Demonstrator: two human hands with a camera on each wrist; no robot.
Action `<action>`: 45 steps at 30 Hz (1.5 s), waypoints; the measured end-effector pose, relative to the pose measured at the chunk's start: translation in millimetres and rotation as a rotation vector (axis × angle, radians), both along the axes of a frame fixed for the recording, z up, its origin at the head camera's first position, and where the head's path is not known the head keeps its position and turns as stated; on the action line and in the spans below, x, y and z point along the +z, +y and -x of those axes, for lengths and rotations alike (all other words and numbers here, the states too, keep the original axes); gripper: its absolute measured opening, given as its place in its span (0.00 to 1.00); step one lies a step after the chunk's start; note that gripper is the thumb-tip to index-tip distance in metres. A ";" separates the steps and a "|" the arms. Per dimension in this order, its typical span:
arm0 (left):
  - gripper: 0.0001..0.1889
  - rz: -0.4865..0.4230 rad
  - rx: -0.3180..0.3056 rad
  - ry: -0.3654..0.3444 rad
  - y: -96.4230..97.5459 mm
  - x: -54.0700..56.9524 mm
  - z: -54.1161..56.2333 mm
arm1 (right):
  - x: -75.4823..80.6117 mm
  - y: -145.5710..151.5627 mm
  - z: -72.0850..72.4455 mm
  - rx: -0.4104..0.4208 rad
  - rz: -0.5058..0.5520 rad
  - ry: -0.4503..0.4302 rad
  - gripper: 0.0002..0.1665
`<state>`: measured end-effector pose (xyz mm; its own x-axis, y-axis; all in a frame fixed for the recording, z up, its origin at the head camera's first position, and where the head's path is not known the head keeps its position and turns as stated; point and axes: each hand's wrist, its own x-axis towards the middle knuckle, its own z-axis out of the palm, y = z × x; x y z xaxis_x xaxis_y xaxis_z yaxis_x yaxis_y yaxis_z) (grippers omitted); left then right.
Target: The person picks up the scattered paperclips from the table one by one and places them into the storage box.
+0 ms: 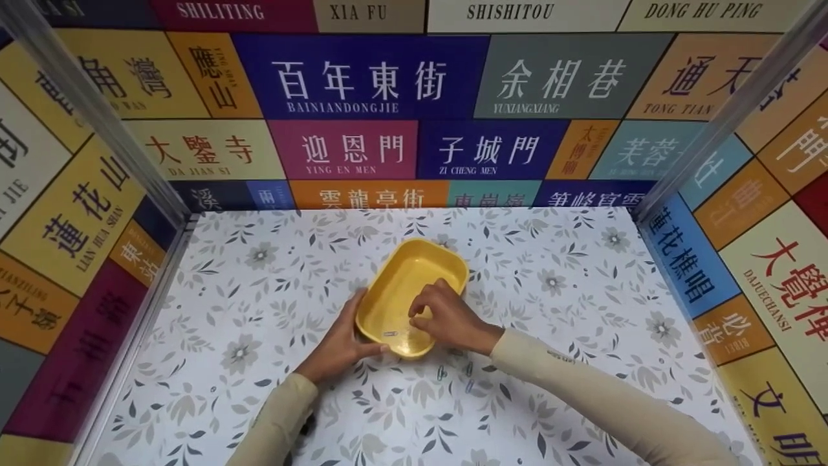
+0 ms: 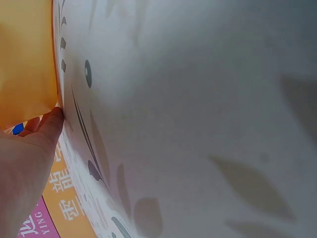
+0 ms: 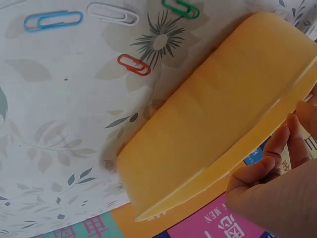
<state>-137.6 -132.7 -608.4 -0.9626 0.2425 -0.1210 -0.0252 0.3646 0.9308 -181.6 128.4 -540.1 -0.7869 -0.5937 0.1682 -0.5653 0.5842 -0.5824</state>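
A yellow plastic container (image 1: 388, 285) sits at a slant on the patterned tabletop, a small paper clip (image 1: 390, 334) lying inside near its front end. My left hand (image 1: 339, 346) holds the container's near left corner, its thumb at the front rim and its fingers along the left wall. Over the container's right side hovers my right hand (image 1: 456, 320), fingers loosely bent, with nothing visible between thumb and fingertips. Outside the front wall lie several paper clips: a blue one (image 3: 53, 21), a white one (image 3: 113, 14), a green one (image 3: 181, 8) and a red one (image 3: 133, 65).
The white tabletop (image 1: 246, 304) carries a grey leaf and flower print. Colourful panels with printed characters (image 1: 359, 77) stand behind it and on both sides, with clear edge strips (image 1: 139, 336) along the corners.
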 end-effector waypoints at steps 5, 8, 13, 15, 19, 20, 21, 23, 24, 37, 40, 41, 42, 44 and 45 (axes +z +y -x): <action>0.68 -0.017 -0.010 0.015 -1.3 -1.5 -1.2 | -0.8 3.9 -6.2 -0.002 0.023 0.017 0.04; 0.67 -0.033 -0.008 0.009 -1.5 -1.2 -2.3 | -2.7 6.6 -10.6 0.006 0.041 0.037 0.04; 0.67 -0.031 -0.004 0.008 -1.0 -1.8 -2.8 | -3.7 12.9 -18.0 0.009 0.090 0.035 0.04; 0.67 -0.022 -0.002 0.008 -0.9 -2.5 -2.4 | -2.8 16.6 -21.2 0.006 0.105 0.018 0.04; 0.68 -0.009 0.004 -0.007 -0.5 -2.8 -1.5 | 0.2 25.0 -27.6 -0.008 0.120 -0.013 0.03; 0.68 -0.009 0.005 -0.013 -0.3 -2.6 -1.2 | 0.9 27.2 -28.8 -0.006 0.128 -0.015 0.04; 0.69 -0.009 0.007 -0.018 0.0 -2.3 -1.0 | 1.4 29.5 -30.1 -0.005 0.137 -0.017 0.04; 0.69 -0.004 0.008 -0.029 0.6 -2.0 -0.4 | 1.6 34.0 -32.8 -0.003 0.164 -0.022 0.04; 0.69 -0.002 0.009 -0.033 0.8 -1.9 -0.3 | 1.4 36.3 -34.2 -0.001 0.176 -0.021 0.04; 0.69 0.012 -0.023 0.023 -1.5 0.8 0.7 | -5.4 56.6 -49.8 -0.033 0.214 -0.011 0.06; 0.69 0.012 -0.036 0.042 -2.4 0.5 1.2 | -8.9 59.2 -52.4 -0.041 0.232 -0.021 0.06; 0.69 0.012 -0.038 0.042 -2.6 0.1 1.3 | -11.1 60.1 -53.1 -0.045 0.239 -0.014 0.07; 0.69 0.012 -0.038 0.040 -2.7 0.1 1.3 | -13.1 61.0 -53.7 -0.049 0.245 -0.008 0.08; 0.69 0.012 -0.041 0.048 -3.4 -0.4 1.4 | -16.8 63.1 -55.0 -0.061 0.253 0.008 0.08; 0.69 0.015 -0.041 0.047 -3.7 -0.4 1.4 | -18.6 64.3 -55.5 -0.065 0.259 0.016 0.09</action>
<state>-139.0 -136.4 -608.8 -0.9566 0.2802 -0.0798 0.0335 0.3779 0.9252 -126.2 192.6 -558.8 -0.8180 -0.4773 0.3210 -0.5419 0.4520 -0.7085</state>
